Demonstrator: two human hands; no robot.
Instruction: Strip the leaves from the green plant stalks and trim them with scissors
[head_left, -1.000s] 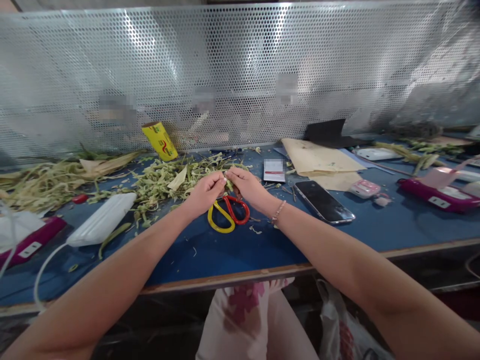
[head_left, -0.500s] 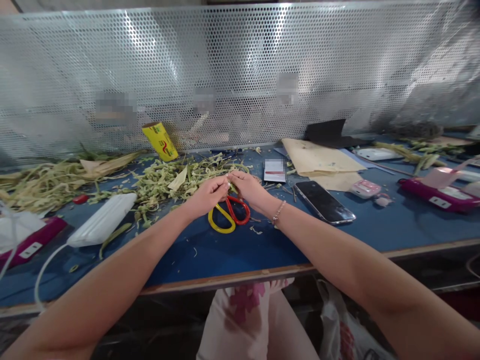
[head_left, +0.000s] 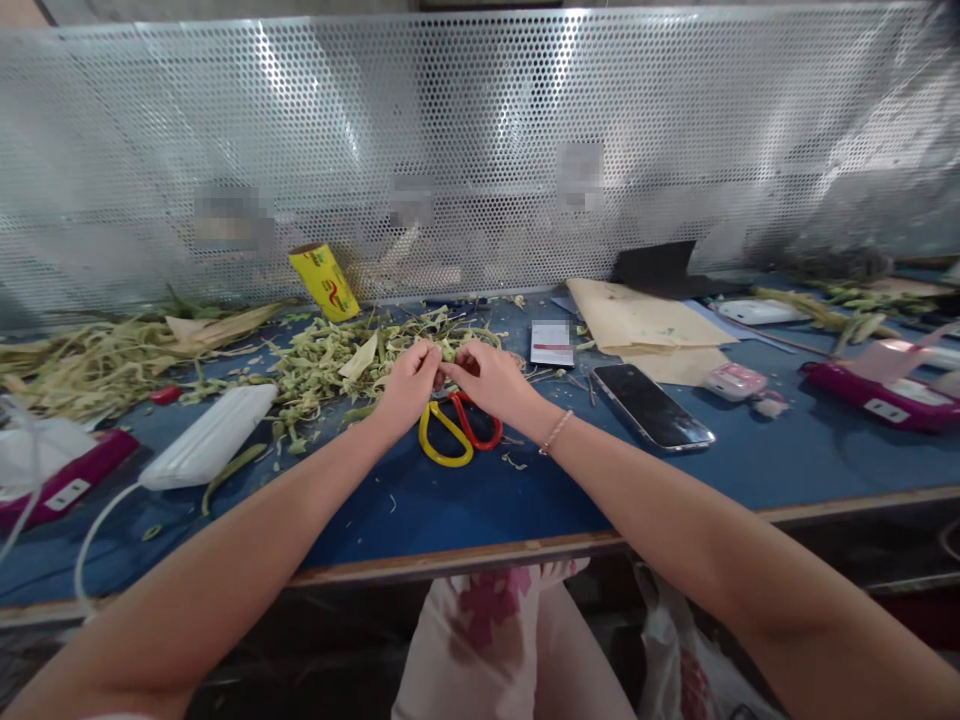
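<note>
Green piece (head_left: 448, 354) is btwn the two hands, above the table (head_left: 450, 510), right where L hand (head_left: 414, 382) & R hand (head_left: 491, 382) meet. Only a small bit shows, just beyond the thumbs; rest hidden by fingers, so can't tell which way it points or how its long axis runs. Fingers on both hands narrow, tips bent in & pinching it; can't tell which hand has the firmer hold. Tips of both hands v. close tog., thumbs on the near side of the piece.

Scissors (head_left: 464, 425) lie on table just below/nearer than the fingers: yellow loop L, red loop R, both twd the person. Long axis approx. away from person; blades not visible, hidden under hands. Loops clear of the grip.

Plant pile (head_left: 322, 365) is just beyond & L of L hand; phone (head_left: 654, 405) well R of R hand, slanting near-R to far-L, screen up.
</note>
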